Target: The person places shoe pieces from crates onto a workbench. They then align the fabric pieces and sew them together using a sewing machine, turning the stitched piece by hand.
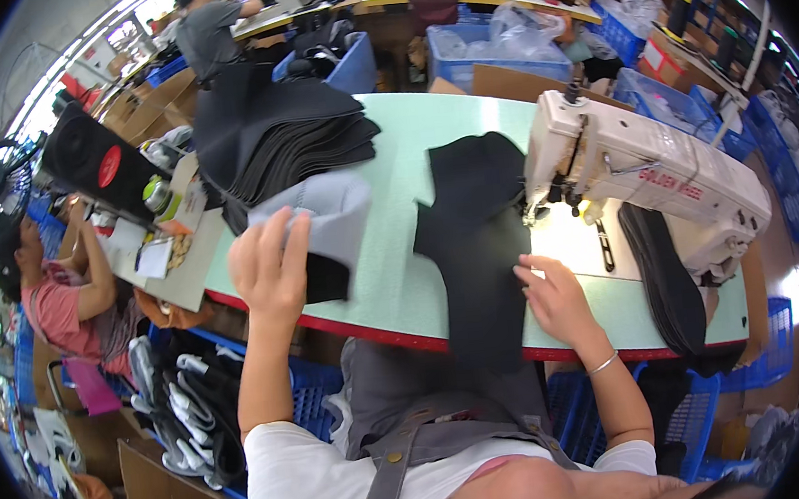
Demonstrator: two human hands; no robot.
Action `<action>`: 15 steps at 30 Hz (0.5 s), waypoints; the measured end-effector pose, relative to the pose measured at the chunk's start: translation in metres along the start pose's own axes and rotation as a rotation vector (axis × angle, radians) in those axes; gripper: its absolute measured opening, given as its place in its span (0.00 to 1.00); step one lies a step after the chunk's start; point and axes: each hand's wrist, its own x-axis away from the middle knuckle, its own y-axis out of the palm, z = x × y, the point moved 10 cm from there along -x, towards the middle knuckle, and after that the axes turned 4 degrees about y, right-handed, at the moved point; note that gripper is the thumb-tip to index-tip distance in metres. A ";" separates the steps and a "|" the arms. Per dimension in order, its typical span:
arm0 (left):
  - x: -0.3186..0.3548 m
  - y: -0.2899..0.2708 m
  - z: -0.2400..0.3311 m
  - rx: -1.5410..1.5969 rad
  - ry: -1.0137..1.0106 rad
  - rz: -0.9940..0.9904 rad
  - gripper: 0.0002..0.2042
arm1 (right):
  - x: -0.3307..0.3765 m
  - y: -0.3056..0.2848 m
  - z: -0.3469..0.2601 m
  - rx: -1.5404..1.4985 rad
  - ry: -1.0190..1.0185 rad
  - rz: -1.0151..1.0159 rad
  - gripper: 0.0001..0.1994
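Note:
My left hand [270, 259] is raised at the left of the table, its fingers closed on a curved grey-and-black fabric piece [344, 212] slightly smeared by motion. The thumb side is partly hidden. My right hand [556, 300] has its fingers apart, with the tips at the right edge of a large black fabric piece [474, 233]. That piece lies flat, its upper right side near the needle of a white sewing machine [643, 152], and its lower end hangs over the table's front edge. A tall stack of black fabric pieces [275, 132] stands beyond my left hand.
The pale green table [390, 250] has a red front edge. A stack of black sole-shaped pieces [660, 274] lies right of the needle. Blue crates [497, 56] stand behind the table, more below it. One person [66, 288] sits at left, another [209, 28] works farther back.

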 end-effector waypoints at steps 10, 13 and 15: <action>0.037 -0.020 -0.045 0.610 -0.435 0.158 0.17 | -0.108 0.123 -0.018 -0.001 -0.041 -0.173 0.24; 0.059 -0.006 -0.049 0.829 -0.657 0.080 0.17 | -0.145 0.113 0.009 -0.194 0.017 0.006 0.17; 0.077 0.006 -0.050 1.068 -0.803 0.040 0.17 | -0.151 0.103 0.007 -0.382 0.060 0.047 0.14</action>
